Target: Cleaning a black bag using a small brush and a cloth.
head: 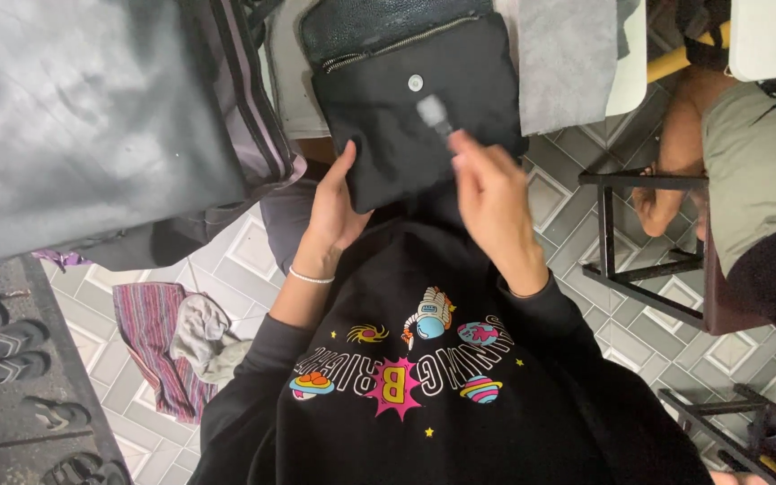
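A black fabric flap (397, 135) with a round metal snap (416, 83) hangs off the table edge, part of a black zippered bag (379, 31). My left hand (334, 207) grips the flap's lower left edge, thumb on top. My right hand (491, 193) holds a small grey cylindrical tool (433, 115), blurred with motion, its tip over the flap just below the snap. I wear a black sweatshirt with a colourful space print (406, 359).
A large grey sheet of material (83, 117) lies at left, a grey felt piece (568, 54) at upper right. Another person sits at right on a dark metal stool (639, 260). Striped cloth (150, 341) and sandals (11, 359) lie on the tiled floor.
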